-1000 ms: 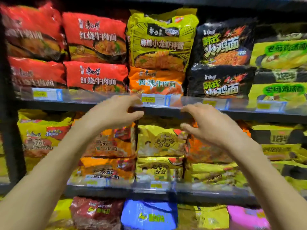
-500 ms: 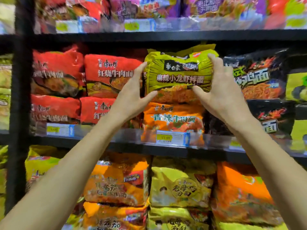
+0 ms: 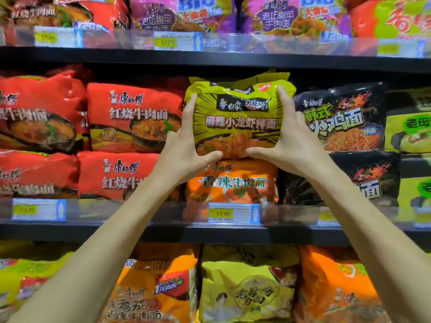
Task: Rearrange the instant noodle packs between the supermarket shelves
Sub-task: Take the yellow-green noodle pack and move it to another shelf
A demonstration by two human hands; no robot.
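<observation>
A yellow-green noodle multipack [image 3: 238, 117] with a black label lies on top of an orange noodle pack [image 3: 233, 183] on the middle shelf [image 3: 163, 231]. My left hand [image 3: 184, 150] grips the yellow pack's left side, fingers up its edge and thumb under its bottom. My right hand [image 3: 289, 141] grips its right side the same way, fingers up its edge, thumb beneath. The pack sits slightly forward of its neighbours.
Red packs [image 3: 133, 117] stand stacked to the left and black packs [image 3: 340, 117] to the right. The upper shelf holds purple packs [image 3: 182, 15]. Orange and yellow packs [image 3: 249, 287] fill the shelf below. Price tags [image 3: 233, 213] line the clear shelf lips.
Both hands rose from the lower shelf edge to the yellow pack and closed round its sides. The camera view tilted upward and moved closer.
</observation>
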